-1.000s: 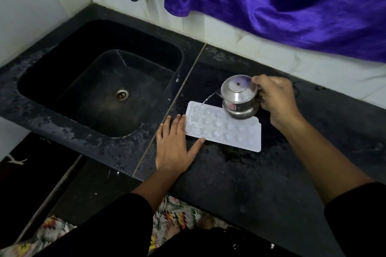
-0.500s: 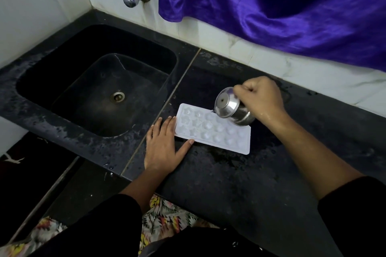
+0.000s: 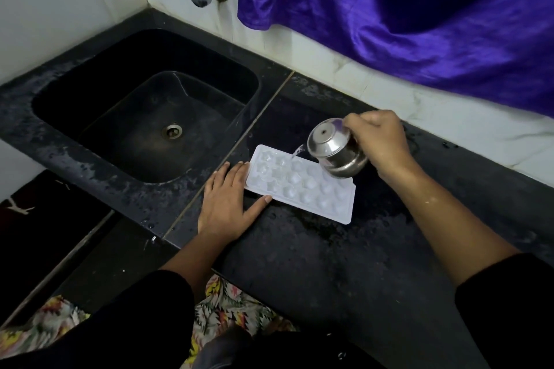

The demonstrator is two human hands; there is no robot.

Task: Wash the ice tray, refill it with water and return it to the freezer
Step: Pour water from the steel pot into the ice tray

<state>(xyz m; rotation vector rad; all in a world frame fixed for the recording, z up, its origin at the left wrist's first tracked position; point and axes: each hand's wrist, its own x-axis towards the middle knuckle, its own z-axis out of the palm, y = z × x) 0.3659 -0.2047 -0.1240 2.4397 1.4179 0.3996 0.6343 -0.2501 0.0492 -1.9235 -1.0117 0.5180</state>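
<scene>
our left hand [image 3: 224, 204] lay flat on the black stone counter [image 3: 329, 263], straight fingers [image 3: 236, 177] touching the left end of the white plastic ice tray [image 3: 299, 186]. our right hand [image 3: 380, 144] gripped a tilted round steel pot [image 3: 335, 150] over its far edge, water [image 3: 297, 150] trickling in.

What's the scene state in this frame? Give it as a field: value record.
target: white plastic ice tray, flat on the black stone counter, right of the black sink
left hand: flat on the counter, fingers straight, touching the tray's left end
right hand: grips a small round steel pot, tilted over the tray
water: thin stream falling from the pot into the tray's far row
stage: refilling; not yet in freezer
</scene>
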